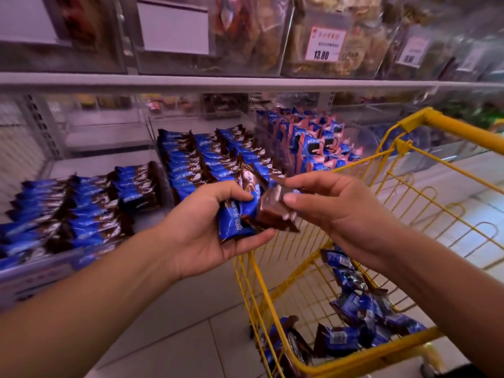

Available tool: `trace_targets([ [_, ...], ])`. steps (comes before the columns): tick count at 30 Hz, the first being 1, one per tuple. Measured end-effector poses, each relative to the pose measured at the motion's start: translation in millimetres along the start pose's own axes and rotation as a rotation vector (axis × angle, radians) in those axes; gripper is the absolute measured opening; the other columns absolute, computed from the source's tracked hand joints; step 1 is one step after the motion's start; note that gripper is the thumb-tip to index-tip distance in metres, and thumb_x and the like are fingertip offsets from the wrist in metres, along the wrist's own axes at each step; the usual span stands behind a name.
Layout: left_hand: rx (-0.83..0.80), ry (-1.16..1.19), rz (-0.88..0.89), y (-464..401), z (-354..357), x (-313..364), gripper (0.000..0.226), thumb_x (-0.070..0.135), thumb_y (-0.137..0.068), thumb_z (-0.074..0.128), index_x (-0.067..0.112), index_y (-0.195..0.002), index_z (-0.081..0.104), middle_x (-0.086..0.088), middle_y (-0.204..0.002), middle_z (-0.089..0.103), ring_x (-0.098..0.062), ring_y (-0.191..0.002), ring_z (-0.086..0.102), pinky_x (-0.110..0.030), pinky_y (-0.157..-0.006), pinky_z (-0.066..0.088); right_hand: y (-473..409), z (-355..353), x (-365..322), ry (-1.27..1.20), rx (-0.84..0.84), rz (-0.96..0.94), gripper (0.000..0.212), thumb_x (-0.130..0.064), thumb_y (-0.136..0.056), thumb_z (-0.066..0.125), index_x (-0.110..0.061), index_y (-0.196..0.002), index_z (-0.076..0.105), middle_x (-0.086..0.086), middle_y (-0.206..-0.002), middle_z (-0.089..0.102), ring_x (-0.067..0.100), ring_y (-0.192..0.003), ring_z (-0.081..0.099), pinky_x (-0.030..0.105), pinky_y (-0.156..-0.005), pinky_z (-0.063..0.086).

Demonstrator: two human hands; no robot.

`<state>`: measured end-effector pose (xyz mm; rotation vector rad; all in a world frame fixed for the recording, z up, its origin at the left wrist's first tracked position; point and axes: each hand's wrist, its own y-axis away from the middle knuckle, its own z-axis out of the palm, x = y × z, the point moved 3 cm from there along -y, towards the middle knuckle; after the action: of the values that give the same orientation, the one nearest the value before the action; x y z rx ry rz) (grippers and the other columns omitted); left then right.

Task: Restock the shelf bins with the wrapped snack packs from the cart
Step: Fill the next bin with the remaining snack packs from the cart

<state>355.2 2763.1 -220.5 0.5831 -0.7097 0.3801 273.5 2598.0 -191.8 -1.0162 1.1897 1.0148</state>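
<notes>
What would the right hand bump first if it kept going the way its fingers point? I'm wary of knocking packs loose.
Probably the blue snack packs gripped in the left hand; the right hand, pinching a brown-ended pack, points left at them. Depth is uncertain.

Lower shelf under the grey metal shelf edge [245, 84]: open gap above the rows of blue-and-brown wrapped snack packs [196, 165], hand fits in from the front. Left rows [68, 214] packed tight; bare shelf strip [163, 216] between them and the middle rows. Yellow wire cart [354, 203] blocks the right; its top is open, loose packs [354, 320] on the bottom.
</notes>
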Motion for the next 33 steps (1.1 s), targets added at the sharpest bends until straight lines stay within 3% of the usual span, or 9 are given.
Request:
trace_targets([
  [2,0.026,-0.046,-0.016,1.7,-1.8,-0.3,0.032,0.009,-0.065,0.063,0.002,-0.092,0.079,-0.018,-0.104,0.074,-0.028,-0.08,0.075,-0.036,-0.058,0.06,2.5,0.7,-2.4,0.067,-0.026,-0.043,0.048,-0.004,-0.057,0.082,-0.01,-0.103,0.071,0.012,-0.105,0.074,0.026,-0.097,0.072,0.032,-0.081,0.06],
  [7,0.018,-0.133,0.015,4.7,0.9,-0.1,0.036,0.031,-0.063,0.08,0.014,-0.094,0.08,-0.012,-0.102,0.076,-0.025,-0.079,0.076,-0.034,-0.054,0.059,6.1,1.4,-10.2,0.246,-0.14,-0.089,0.062,0.005,-0.065,0.081,-0.013,-0.121,0.063,0.016,-0.111,0.072,0.028,-0.102,0.072,0.033,-0.081,0.06],
  [10,0.034,-0.115,0.016,4.6,0.4,1.0,0.029,0.035,-0.068,0.077,0.014,-0.087,0.081,-0.013,-0.101,0.076,-0.027,-0.081,0.076,-0.033,-0.052,0.059,3.6,-0.1,-9.8,0.043,-0.132,0.011,0.052,0.0,-0.069,0.076,-0.014,-0.119,0.068,0.013,-0.112,0.072,0.024,-0.1,0.072,0.03,-0.08,0.059],
  [14,0.006,-0.04,-0.009,3.5,-1.7,2.3,0.048,0.03,-0.073,0.068,0.006,-0.114,0.072,-0.02,-0.111,0.072,-0.036,-0.098,0.072,-0.037,-0.056,0.061,-3.2,-2.2,-2.5,-0.327,-0.011,0.21,0.044,-0.008,-0.072,0.069,0.0,-0.116,0.065,0.015,-0.114,0.072,0.02,-0.095,0.07,0.027,-0.08,0.06],
  [17,-0.023,-0.043,0.026,1.9,1.8,0.5,0.046,0.026,-0.071,0.067,0.003,-0.109,0.074,-0.021,-0.112,0.071,-0.033,-0.092,0.072,-0.04,-0.064,0.061,0.0,2.7,6.4,-0.397,0.043,0.29,0.04,-0.007,-0.071,0.073,0.004,-0.109,0.069,0.021,-0.112,0.072,0.025,-0.1,0.072,0.029,-0.075,0.061],
  [20,-0.017,-0.062,0.073,0.3,2.4,1.2,0.036,0.028,-0.073,0.067,0.005,-0.099,0.077,-0.019,-0.11,0.072,-0.029,-0.085,0.072,-0.042,-0.071,0.061,2.6,6.1,9.9,-0.245,0.03,0.301,0.027,-0.019,-0.068,0.08,-0.006,-0.091,0.077,0.013,-0.104,0.075,0.02,-0.091,0.073,0.025,-0.067,0.06],
  [24,-0.028,-0.086,0.091,0.1,1.8,2.2,0.037,0.035,-0.076,0.069,0.009,-0.1,0.078,-0.015,-0.11,0.073,-0.025,-0.088,0.073,-0.039,-0.071,0.06,3.2,6.4,10.4,-0.104,-0.096,0.257,0.024,-0.027,-0.061,0.084,-0.018,-0.079,0.07,0.009,-0.09,0.072,0.012,-0.073,0.068,0.02,-0.063,0.055],
  [29,-0.115,-0.184,0.084,4.5,0.8,0.5,0.045,0.044,-0.067,0.076,0.013,-0.1,0.079,-0.012,-0.113,0.073,-0.024,-0.1,0.072,-0.04,-0.072,0.06,6.2,11.1,5.8,0.107,-0.128,0.082,0.04,-0.025,-0.063,0.085,-0.022,-0.1,0.068,0.01,-0.101,0.075,0.019,-0.081,0.071,0.025,-0.065,0.057],
  [33,-0.134,-0.352,0.084,13.8,-6.9,9.6,0.04,0.032,-0.06,0.086,0.019,-0.097,0.079,-0.011,-0.11,0.074,-0.023,-0.095,0.073,-0.037,-0.068,0.06,7.1,12.5,-2.3,0.312,-0.131,-0.111,0.071,-0.015,-0.067,0.085,-0.037,-0.129,0.058,-0.011,-0.117,0.065,0.017,-0.09,0.071,0.029,-0.072,0.058],
])
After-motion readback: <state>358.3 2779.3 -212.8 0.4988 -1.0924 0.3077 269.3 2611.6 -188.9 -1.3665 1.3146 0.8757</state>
